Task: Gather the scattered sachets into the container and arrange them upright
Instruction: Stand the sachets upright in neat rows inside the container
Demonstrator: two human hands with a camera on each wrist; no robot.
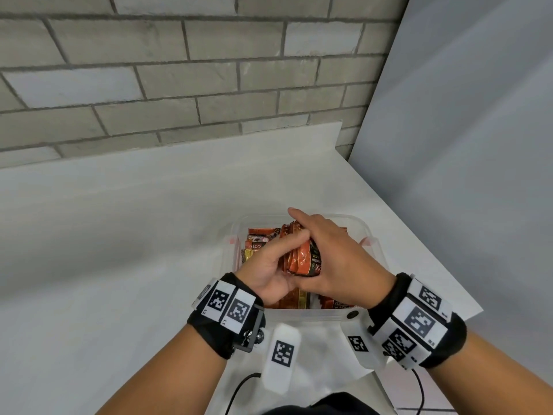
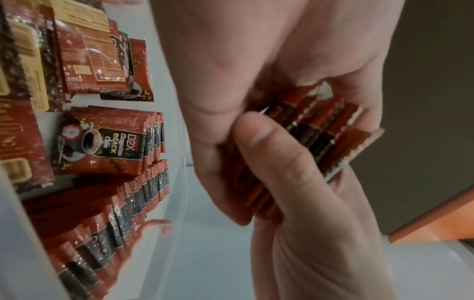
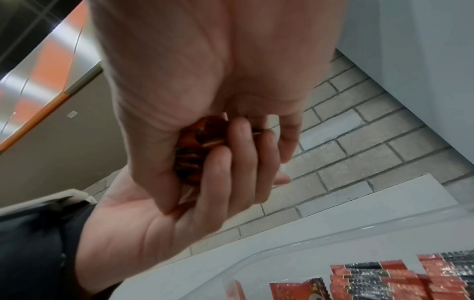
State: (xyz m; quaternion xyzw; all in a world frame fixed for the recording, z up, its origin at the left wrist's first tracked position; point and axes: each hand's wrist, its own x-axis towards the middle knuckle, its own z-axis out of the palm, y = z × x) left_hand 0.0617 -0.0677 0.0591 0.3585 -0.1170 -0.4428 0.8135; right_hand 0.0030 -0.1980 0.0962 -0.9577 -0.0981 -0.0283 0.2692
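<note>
A clear plastic container [image 1: 368, 238] stands on the white counter near its right edge. Red-orange sachets [image 1: 256, 244] fill it, several upright in rows [image 2: 143, 182], some lying flat [image 2: 92, 60]. Above the container both hands hold one stack of sachets [image 1: 302, 260] on edge. My left hand [image 1: 284, 256] grips the stack from the left, thumb over its top. My right hand [image 1: 318, 245] wraps it from the right and above. The wrist views show the stack [image 2: 323, 130] [image 3: 197, 150] pressed between the two palms. More sachets [image 3: 384, 280] show below inside the container rim [image 3: 320, 239].
The white counter [image 1: 119, 235] stretches left and back to a grey brick wall [image 1: 179, 85]. A pale grey panel [image 1: 463, 145] rises at the right, past the counter's slanted edge. Black cables [image 1: 239, 387] hang near my body.
</note>
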